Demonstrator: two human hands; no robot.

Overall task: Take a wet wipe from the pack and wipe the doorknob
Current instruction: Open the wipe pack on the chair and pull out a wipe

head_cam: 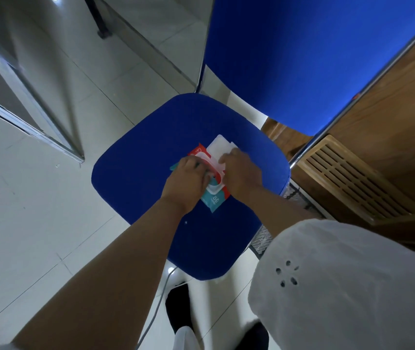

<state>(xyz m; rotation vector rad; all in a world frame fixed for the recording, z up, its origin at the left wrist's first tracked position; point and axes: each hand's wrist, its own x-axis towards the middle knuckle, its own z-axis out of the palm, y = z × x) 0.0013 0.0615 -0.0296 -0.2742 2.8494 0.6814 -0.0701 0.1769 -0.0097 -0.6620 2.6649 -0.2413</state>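
A teal and red wet wipe pack [215,200] lies on the blue chair seat [135,173]. Its white flap lid stands lifted. My left hand [188,179] presses down on the pack's left side and holds it. My right hand [241,174] pinches a white wet wipe [220,145] that sticks out past the pack's far end, toward the chair back. No doorknob is in view.
The blue chair back [314,59] rises behind the seat, on chrome tube legs [309,145]. A wooden door with a slatted vent [357,180] stands to the right. A glass panel in a metal frame [37,102] crosses the white tiled floor at left. My feet are below the seat.
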